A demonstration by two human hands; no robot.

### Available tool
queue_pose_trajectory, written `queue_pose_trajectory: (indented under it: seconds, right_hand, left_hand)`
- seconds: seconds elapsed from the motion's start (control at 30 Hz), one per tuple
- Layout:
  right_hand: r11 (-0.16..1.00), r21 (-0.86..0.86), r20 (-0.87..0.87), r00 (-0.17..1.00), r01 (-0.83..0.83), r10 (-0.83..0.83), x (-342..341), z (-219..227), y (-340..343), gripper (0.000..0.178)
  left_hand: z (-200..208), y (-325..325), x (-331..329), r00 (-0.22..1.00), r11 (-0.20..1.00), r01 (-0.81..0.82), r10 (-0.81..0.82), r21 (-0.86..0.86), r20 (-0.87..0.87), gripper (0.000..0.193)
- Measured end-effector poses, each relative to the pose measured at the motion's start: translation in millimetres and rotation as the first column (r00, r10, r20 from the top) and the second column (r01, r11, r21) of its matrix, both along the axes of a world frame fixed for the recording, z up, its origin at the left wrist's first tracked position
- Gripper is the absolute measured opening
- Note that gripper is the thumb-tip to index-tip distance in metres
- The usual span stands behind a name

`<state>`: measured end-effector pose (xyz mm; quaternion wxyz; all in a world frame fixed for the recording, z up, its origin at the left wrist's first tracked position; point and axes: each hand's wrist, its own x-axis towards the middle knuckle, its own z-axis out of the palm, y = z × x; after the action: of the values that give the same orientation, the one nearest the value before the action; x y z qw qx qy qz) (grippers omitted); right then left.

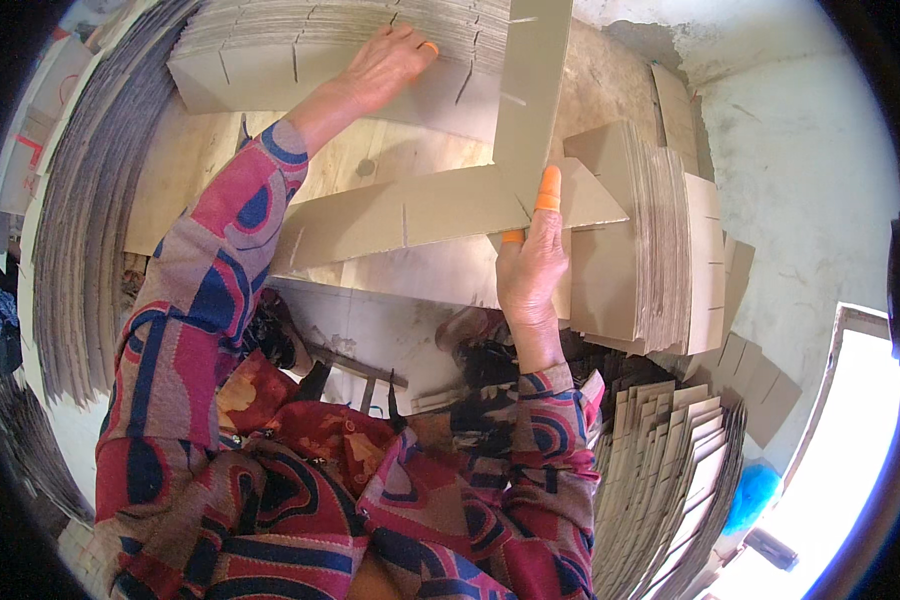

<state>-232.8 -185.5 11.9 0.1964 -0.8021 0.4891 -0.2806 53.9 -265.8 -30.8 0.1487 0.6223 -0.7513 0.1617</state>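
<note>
My right hand is closed on two slotted cardboard strips that cross at its fingertips. One cardboard strip runs away toward the top of the view; the other cardboard strip stretches left over the wooden board. Orange finger covers sit on two of this hand's fingers. Farther off, my left hand has its fingers bent close together at the edges of a long stack of slotted cardboard strips. One of its fingertips wears an orange cover. How many strips those fingers grip is hidden.
Beneath the strips lies a wooden board. Another cardboard stack stands just right of my right hand. More stacked cardboard lines the left side, and slotted cardboard pieces stand at the lower right. A pale wall rises on the right.
</note>
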Motion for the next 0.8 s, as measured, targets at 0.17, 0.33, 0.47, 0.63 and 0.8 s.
queue_pose_trajectory:
  seconds: [0.17, 0.33, 0.47, 0.63, 0.8]
  right_hand:
    - [1.0, 0.017, -0.043, 0.999, -0.006, 0.007, -1.3, 3.2, 1.3, 0.076]
    - [0.974, -0.197, -0.025, 0.993, -0.115, 0.112, -3.1, 0.3, -1.8, 0.079]
    - [0.969, -0.213, -0.046, 0.992, -0.123, 0.115, -4.8, -0.6, -2.9, 0.078]
    - [0.972, -0.2, -0.038, 0.992, -0.127, 0.122, -2.4, 0.9, -2.1, 0.078]
    - [0.981, -0.147, -0.045, 0.992, -0.126, 0.12, -5.7, -1.7, -1.2, 0.079]
  left_hand:
    - [9.8, 5.8, -6.4, 0.999, 0.999, -0.017, 0.019, 0.041, -0.03, 0.031]
    - [12.5, 2.4, -5.6, 0.995, 0.981, -0.094, 0.097, 0.168, -0.013, 0.036]
    - [6.5, -4.5, -4.3, 0.998, 0.985, -0.032, 0.041, 0.171, -0.053, 0.034]
    - [24.9, 15.0, -6.3, 0.995, 0.945, -0.052, 0.076, 0.322, -0.064, 0.021]
    - [7.1, 13.9, -1.0, 0.987, 0.992, 0.119, -0.123, -0.037, -0.104, 0.006]
